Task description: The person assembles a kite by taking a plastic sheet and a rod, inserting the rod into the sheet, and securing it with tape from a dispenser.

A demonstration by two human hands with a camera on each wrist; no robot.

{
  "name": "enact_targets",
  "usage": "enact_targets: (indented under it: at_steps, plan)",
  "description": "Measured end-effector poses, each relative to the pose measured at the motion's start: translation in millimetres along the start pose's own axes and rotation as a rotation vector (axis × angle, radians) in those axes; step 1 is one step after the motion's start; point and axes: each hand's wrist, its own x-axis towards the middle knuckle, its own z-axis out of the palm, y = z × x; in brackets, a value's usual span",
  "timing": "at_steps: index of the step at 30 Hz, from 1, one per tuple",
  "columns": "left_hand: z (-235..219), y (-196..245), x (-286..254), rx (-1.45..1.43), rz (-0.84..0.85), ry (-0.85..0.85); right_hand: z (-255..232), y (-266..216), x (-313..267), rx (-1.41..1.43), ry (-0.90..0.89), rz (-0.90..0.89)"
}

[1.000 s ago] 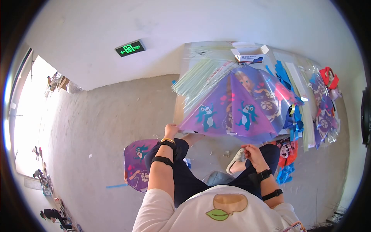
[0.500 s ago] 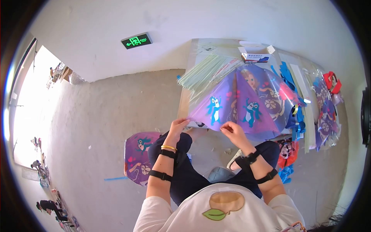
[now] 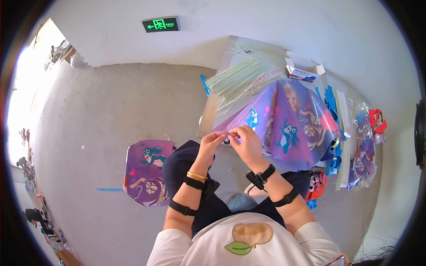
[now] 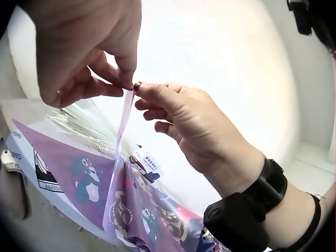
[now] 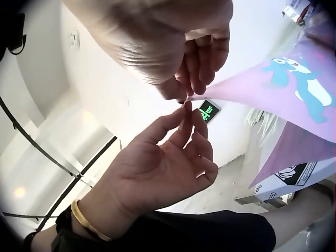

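A purple printed film sheet (image 3: 284, 133) with blue cartoon figures drapes over the table's near side. One corner of the sheet (image 5: 231, 89) is lifted and drawn to a narrow point. My left hand (image 3: 212, 146) pinches that tip between thumb and finger, and my right hand (image 3: 247, 147) pinches it right beside, the fingertips of both meeting. In the left wrist view the left hand (image 4: 86, 47) is at the upper left and the right hand (image 4: 194, 123) comes from the right. Whatever small part lies between the fingertips is hidden.
On the table (image 3: 213, 116) lie a bundle of pale thin sticks (image 3: 235, 77), an open white box (image 3: 304, 71) and blue strips (image 3: 330, 104). Another printed sheet (image 3: 148, 170) lies on the floor at the left. A red item (image 3: 377, 120) is at the far right.
My right hand has risen from near the knee and moved left to meet the left hand. The left hand has moved up and right, lifting the sheet's corner.
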Motion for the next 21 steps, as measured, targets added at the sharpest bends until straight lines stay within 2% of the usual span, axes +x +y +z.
enact_targets:
  at_steps: [5, 11, 15, 17, 21]
  plan:
    - [-1, -8, 1, -0.012, 0.021, 0.02, 3, -3, 2, -0.267, 0.026, -0.129]
    - [-2, -18, 4, 0.112, 0.075, 0.054, 7, -12, 3, -0.448, 0.008, -0.156]
    - [-3, -19, 4, 0.177, 0.081, 0.038, 9, -9, 4, -0.436, 0.004, -0.119]
    - [-2, -17, 4, 0.172, 0.085, 0.048, 9, -7, 4, -0.266, -0.006, -0.004]
    - [-4, -8, 0, 0.204, 0.061, 0.051, 6, -1, 5, -0.15, -0.016, 0.042]
